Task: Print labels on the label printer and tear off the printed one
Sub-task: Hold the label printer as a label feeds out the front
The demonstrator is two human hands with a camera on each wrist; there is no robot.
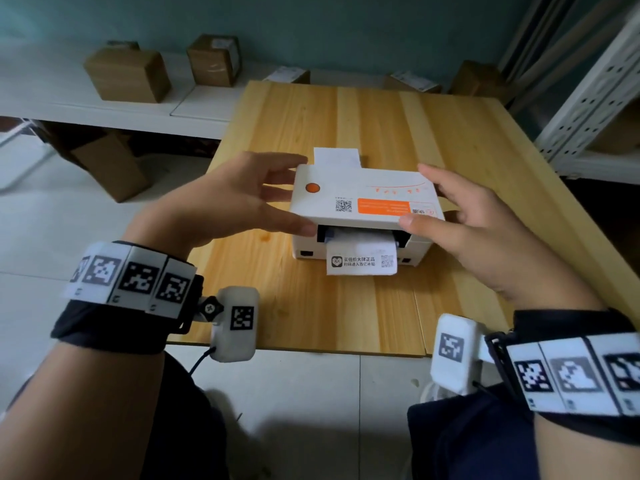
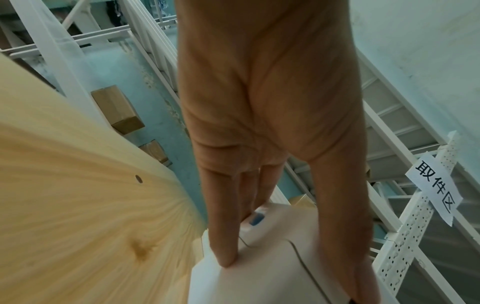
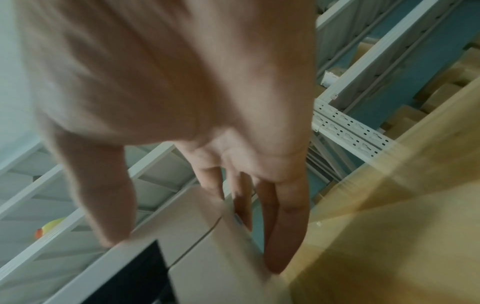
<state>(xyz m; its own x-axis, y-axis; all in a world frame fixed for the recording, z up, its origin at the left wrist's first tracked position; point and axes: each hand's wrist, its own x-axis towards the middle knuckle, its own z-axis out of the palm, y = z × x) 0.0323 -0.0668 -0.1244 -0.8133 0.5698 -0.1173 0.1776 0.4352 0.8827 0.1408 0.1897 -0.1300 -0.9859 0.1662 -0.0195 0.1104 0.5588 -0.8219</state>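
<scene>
A white label printer [image 1: 363,199] with an orange button [image 1: 312,188] stands on the wooden table [image 1: 381,126]. A printed label [image 1: 360,259] hangs out of its front slot, and blank paper [image 1: 336,157] sticks out at the back. My left hand [image 1: 291,197] touches the printer's left side with straight fingers, thumb at the lid's front-left corner. My right hand [image 1: 433,195] mirrors it on the right side, thumb on the front-right corner. In the left wrist view, my left hand [image 2: 298,273] spans the printer [image 2: 259,292] beside a blue latch [image 2: 255,219]. The right wrist view is blurred; my right hand [image 3: 192,255] spans the printer [image 3: 221,277].
Cardboard boxes [image 1: 128,74] [image 1: 214,60] sit on a white bench behind the table on the left. A white metal rack [image 1: 595,109] stands at the right. More boxes [image 1: 110,164] lie on the floor under the bench.
</scene>
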